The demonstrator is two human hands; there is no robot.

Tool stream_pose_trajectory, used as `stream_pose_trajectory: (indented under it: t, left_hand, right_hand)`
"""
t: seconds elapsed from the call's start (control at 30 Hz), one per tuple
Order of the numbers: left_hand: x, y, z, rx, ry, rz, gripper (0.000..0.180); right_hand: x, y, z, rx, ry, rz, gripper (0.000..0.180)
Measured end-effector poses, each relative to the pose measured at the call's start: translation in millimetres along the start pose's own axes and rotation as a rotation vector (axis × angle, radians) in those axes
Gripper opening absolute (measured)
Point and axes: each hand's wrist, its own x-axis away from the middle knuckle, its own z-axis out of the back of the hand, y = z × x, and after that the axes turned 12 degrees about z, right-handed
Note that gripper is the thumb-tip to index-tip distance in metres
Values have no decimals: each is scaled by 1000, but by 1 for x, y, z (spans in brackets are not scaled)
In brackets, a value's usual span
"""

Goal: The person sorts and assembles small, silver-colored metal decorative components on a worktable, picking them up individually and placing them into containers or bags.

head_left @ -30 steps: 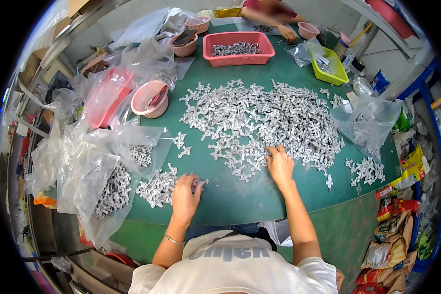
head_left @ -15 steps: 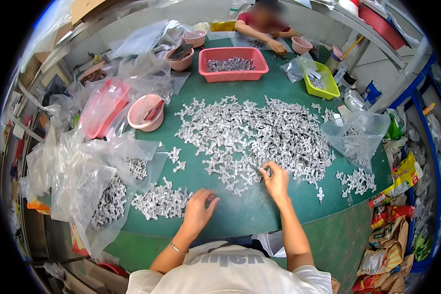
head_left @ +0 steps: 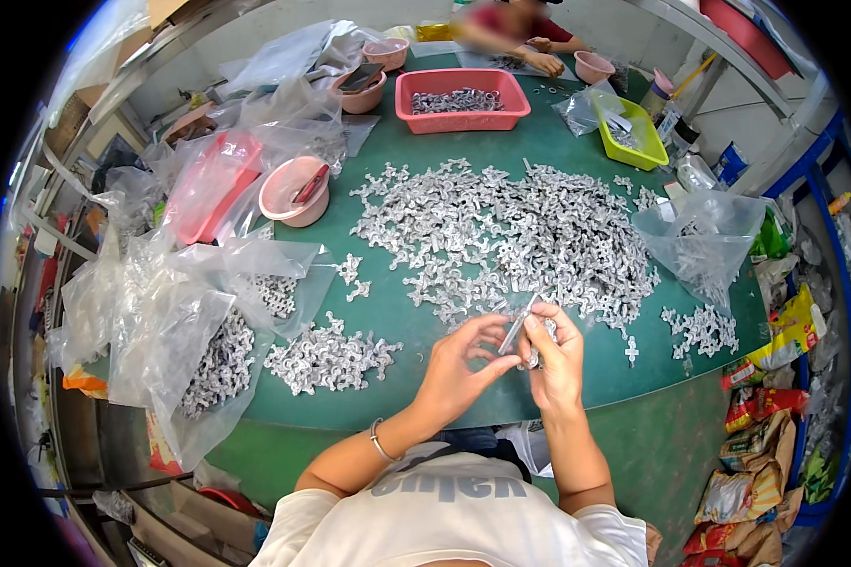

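My right hand (head_left: 556, 364) is closed on small grey metal parts, its thumb and index finger at the upper end of a thin grey strip (head_left: 518, 324). At the strip's lower end are the thumb and curled fingers of my left hand (head_left: 459, 369), which appear to pinch it. Both hands are raised over the near side of the green table (head_left: 425, 402). Just beyond them spreads a large heap of small grey cross-shaped metal parts (head_left: 511, 227). A smaller pile of the same kind (head_left: 331, 357) lies to the left of my left hand.
Clear plastic bags (head_left: 161, 312) with metal parts crowd the left side. A pink bowl (head_left: 295, 192), a red-pink tray (head_left: 463, 121) and a yellow-green basket (head_left: 633, 142) stand farther off. Another bag (head_left: 700, 231) and a small pile (head_left: 700, 331) lie right. A person (head_left: 515, 33) sits across the table.
My left hand has moved right and forward to meet my right hand. The right hand has drawn back from the heap, lifting grey metal parts. The view has shifted slightly.
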Motion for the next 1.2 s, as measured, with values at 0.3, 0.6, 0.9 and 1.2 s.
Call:
stream_pose_trajectory:
  t: [0.3, 0.6, 0.9, 1.2]
  left_hand:
    - [10, 3, 7, 258, -67, 188, 17]
    - [4, -45, 7, 122, -174, 290, 23]
    - [2, -68, 13, 68, -264, 343, 25]
    - [5, -79, 21, 44, -265, 357, 25]
  right_hand:
    - [12, -23, 0, 477, -134, 198, 22]
    - [-15, -16, 87, 519, 37, -61, 8]
    - [-188, -112, 186, 29, 694, 491, 28]
    - [-117, -69, 127, 59, 403, 288, 19]
